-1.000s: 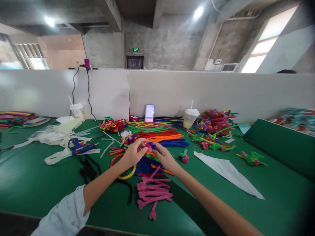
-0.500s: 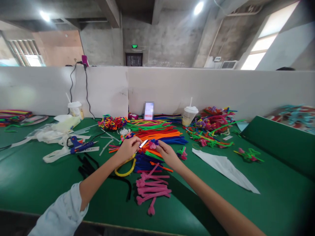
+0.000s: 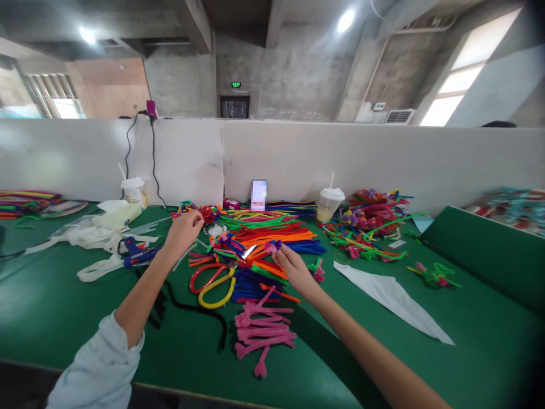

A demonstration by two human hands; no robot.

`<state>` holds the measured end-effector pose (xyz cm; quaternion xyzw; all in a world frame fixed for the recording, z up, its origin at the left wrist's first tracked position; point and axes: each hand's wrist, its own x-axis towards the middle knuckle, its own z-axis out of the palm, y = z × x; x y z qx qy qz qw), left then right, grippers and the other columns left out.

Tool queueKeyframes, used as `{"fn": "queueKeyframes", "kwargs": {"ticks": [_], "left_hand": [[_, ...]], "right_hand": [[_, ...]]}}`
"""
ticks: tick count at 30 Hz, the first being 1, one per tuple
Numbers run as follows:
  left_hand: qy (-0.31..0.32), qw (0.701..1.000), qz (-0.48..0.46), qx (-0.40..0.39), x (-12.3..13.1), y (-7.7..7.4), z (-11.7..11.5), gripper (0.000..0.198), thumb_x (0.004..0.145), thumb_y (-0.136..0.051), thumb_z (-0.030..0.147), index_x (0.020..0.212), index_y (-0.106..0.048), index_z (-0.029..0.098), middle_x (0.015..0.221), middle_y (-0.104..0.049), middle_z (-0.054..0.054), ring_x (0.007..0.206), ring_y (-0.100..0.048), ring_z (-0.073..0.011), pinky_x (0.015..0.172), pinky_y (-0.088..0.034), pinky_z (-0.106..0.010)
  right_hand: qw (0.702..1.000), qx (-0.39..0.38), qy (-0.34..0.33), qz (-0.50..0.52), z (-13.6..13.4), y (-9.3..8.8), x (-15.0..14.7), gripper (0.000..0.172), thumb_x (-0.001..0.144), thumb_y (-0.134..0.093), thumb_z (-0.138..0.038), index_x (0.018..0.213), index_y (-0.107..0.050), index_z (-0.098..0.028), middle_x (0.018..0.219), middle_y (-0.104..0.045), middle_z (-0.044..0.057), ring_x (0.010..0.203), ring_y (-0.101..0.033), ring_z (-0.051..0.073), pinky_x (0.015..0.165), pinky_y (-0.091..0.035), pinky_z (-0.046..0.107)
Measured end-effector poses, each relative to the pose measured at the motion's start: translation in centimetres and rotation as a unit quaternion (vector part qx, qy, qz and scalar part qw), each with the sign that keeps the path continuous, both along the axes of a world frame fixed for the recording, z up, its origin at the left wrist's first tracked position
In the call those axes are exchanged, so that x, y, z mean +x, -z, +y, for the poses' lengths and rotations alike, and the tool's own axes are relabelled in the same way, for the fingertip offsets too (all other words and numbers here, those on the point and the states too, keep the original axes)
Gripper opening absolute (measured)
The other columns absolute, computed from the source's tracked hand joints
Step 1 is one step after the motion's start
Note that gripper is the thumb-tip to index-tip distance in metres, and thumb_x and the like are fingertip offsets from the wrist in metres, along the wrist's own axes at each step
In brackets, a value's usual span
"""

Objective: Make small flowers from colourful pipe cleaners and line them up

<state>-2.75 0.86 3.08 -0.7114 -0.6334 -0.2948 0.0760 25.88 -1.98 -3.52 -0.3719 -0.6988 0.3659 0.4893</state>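
Observation:
My right hand [image 3: 293,268] pinches a small purple and pink pipe-cleaner flower [image 3: 272,246] at its fingertips, above the loose stems. My left hand [image 3: 183,231] is raised at the far side of the table, its fingers just over a heap of curled multicoloured pipe cleaners [image 3: 196,212]. Nothing shows in its grip. Between my hands, a pair of scissors [image 3: 213,287] with red and yellow loop handles lies on the pipe cleaners, blades pointing right. Nearer me lie several pink pipe-cleaner pieces [image 3: 263,329].
Sorted stacks of coloured pipe cleaners [image 3: 272,232] cover the green table [image 3: 51,318]. A blue glue gun [image 3: 140,255] and plastic bags lie at left. Two lidded cups [image 3: 330,204] stand by the white partition, and a white paper sheet [image 3: 392,301] lies at right.
The scissors have left my left hand and now lie on the table. My left hand has moved up and left toward the curled heap. My right hand still has the flower.

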Motion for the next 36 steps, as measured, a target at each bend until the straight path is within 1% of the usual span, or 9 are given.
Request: {"fn": "queueKeyframes", "kwargs": {"ticks": [3,8,11,14,20,25,28,31,36], "left_hand": [[0.019,0.993,0.063,-0.101,-0.2,0.2,2.8,0.020,0.076,-0.043,0.022,0.080,-0.062,0.016,0.079,-0.065,-0.005,0.074,-0.058,-0.0162,0.067,-0.040,-0.023],[0.043,0.979,0.095,-0.173,1.8,2.4,7.9,0.015,0.067,-0.049,0.013,0.064,-0.063,0.016,0.071,-0.067,-0.004,0.070,-0.059,-0.0150,0.064,-0.040,-0.020],[0.055,0.973,0.105,-0.200,2.3,3.7,9.4,0.016,0.065,-0.048,0.012,0.062,-0.064,0.016,0.066,-0.066,-0.004,0.066,-0.059,-0.0144,0.061,-0.040,-0.019],[0.066,0.969,0.109,-0.211,2.3,4.6,10.0,0.017,0.066,-0.048,0.014,0.062,-0.064,0.016,0.065,-0.066,-0.005,0.065,-0.059,-0.0146,0.059,-0.040,-0.019],[0.066,0.968,0.116,-0.210,2.7,5.5,10.5,0.016,0.066,-0.048,0.018,0.064,-0.064,0.017,0.065,-0.065,-0.005,0.067,-0.060,-0.0155,0.061,-0.040,-0.019],[0.054,0.973,0.128,-0.187,2.7,5.1,10.3,0.019,0.070,-0.046,0.019,0.067,-0.064,0.016,0.072,-0.066,-0.006,0.070,-0.060,-0.0168,0.062,-0.040,-0.021],[0.044,0.976,0.135,-0.166,1.4,4.2,9.3,0.020,0.074,-0.044,0.022,0.075,-0.064,0.017,0.080,-0.066,-0.007,0.076,-0.059,-0.0175,0.064,-0.040,-0.022],[0.041,0.976,0.146,-0.154,-0.8,3.5,7.7,0.021,0.076,-0.044,0.024,0.079,-0.063,0.017,0.084,-0.066,-0.006,0.081,-0.059,-0.0180,0.068,-0.040,-0.022],[0.037,0.970,0.170,-0.169,-3.9,3.8,4.9,0.018,0.075,-0.044,0.022,0.073,-0.062,0.017,0.081,-0.065,-0.006,0.080,-0.058,-0.0181,0.068,-0.039,-0.022]], "right_hand": [[1.000,-0.007,-0.010,-0.005,-0.1,0.0,-0.2,0.033,0.081,-0.039,-0.050,0.069,-0.045,-0.020,0.065,-0.043,0.000,0.059,-0.040,0.013,0.057,-0.034,0.027],[0.999,-0.010,-0.013,-0.034,-0.6,-0.1,-0.4,0.032,0.081,-0.038,-0.048,0.067,-0.044,-0.020,0.063,-0.042,-0.001,0.058,-0.039,0.013,0.056,-0.034,0.026],[0.999,-0.005,-0.009,-0.048,-0.8,-0.1,-0.2,0.032,0.082,-0.037,-0.046,0.066,-0.043,-0.020,0.060,-0.040,-0.002,0.056,-0.037,0.012,0.054,-0.033,0.026],[0.998,-0.006,-0.007,-0.058,-0.8,0.1,0.1,0.031,0.083,-0.036,-0.044,0.066,-0.043,-0.020,0.060,-0.039,-0.002,0.055,-0.035,0.012,0.052,-0.032,0.025],[0.998,-0.004,-0.019,-0.056,-0.8,0.2,0.1,0.028,0.083,-0.036,-0.040,0.065,-0.042,-0.020,0.058,-0.038,-0.002,0.055,-0.035,0.011,0.050,-0.031,0.024],[0.998,-0.003,-0.022,-0.054,-0.8,0.2,0.0,0.026,0.083,-0.035,-0.037,0.064,-0.041,-0.020,0.059,-0.038,-0.002,0.055,-0.035,0.012,0.051,-0.031,0.024],[0.998,-0.005,-0.023,-0.057,-0.8,0.1,0.1,0.026,0.083,-0.036,-0.038,0.064,-0.042,-0.020,0.059,-0.039,-0.002,0.055,-0.036,0.012,0.052,-0.031,0.024],[0.998,-0.008,-0.026,-0.055,-0.8,0.0,0.1,0.027,0.081,-0.038,-0.039,0.063,-0.043,-0.020,0.058,-0.039,-0.003,0.054,-0.036,0.012,0.052,-0.031,0.024],[0.998,-0.014,-0.039,-0.056,-1.0,0.0,0.0,0.027,0.081,-0.039,-0.041,0.063,-0.043,-0.021,0.058,-0.039,-0.002,0.055,-0.036,0.013,0.052,-0.030,0.025]]}}
